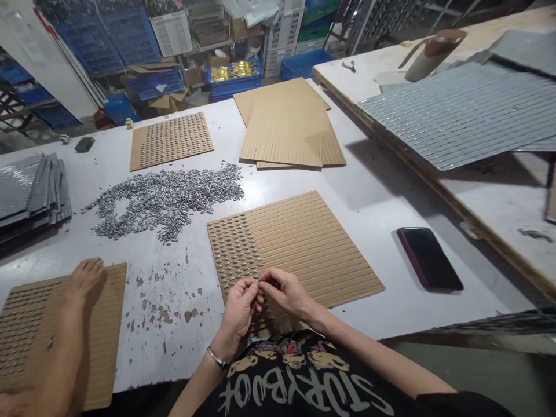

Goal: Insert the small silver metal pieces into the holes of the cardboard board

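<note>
A grooved cardboard sheet (313,243) lies in front of me, with rows of small silver spindle-shaped pieces (234,246) set along its left part. Over its near edge my left hand (241,304) is closed, fingers curled and pressed together. My right hand (284,289) meets it there, thumb and fingertips pinched close to the left fingertips. Whatever sits between the fingers is too small or hidden to make out. Beyond the sheet, to the left, spreads a loose pile of the same silver pieces (174,194).
At left, another person's hand (87,275) rests on a second grooved sheet (102,347). A filled sheet (174,139) and stacked cardboard sheets (286,127) lie farther back. A phone (430,259) is at right; a raised table edge (434,191) holds grey sheets (469,110) and a mug (434,55).
</note>
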`<state>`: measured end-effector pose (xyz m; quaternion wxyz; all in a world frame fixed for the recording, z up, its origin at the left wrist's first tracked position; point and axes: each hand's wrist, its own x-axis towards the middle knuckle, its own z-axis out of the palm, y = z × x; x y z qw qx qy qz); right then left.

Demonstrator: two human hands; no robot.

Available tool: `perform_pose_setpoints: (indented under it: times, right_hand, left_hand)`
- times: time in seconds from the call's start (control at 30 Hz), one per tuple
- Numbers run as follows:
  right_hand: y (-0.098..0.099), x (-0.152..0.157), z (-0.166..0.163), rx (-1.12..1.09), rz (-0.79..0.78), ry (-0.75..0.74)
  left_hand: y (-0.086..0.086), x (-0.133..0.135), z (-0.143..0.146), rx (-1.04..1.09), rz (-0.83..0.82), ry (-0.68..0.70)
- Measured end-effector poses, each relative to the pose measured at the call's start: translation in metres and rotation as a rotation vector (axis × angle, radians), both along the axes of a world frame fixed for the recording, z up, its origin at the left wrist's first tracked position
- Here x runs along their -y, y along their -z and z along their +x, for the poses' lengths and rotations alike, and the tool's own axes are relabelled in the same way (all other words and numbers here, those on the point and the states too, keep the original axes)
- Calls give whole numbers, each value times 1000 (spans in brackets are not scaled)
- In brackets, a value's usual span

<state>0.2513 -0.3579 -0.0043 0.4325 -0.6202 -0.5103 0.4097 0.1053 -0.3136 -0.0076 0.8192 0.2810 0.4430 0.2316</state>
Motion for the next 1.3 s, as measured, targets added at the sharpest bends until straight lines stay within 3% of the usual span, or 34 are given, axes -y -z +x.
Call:
perform_pose_setpoints:
  times: [0.17,0.37,0.6,0.83,1.03,1.17,1.3]
  right_hand:
    - [5,2,9,-28,-16,18]
    - [16,-9,30,82,-132,155]
    - [25,-20,33,268,14,-85]
    - [25,-27,22,377,-194,-27]
    - [28,-39,24,410,-265,9]
    - [21,-34,25,338,-176,24]
    - [2,-14,15,140,-51,-41]
  left_hand:
    - [5,2,4,12,-53,6]
    - [-5,-16,-5,50,-62,-269]
    - [-8,-33,-22,-7,-7,-358]
    - [-5,-27,-25,-2,-17,-372]
    - [-5,-24,-24,0,-35,-279]
    - [-6,-17,-21,-26,-48,-238]
    - [-3,-8,-14,-28,-92,-191]
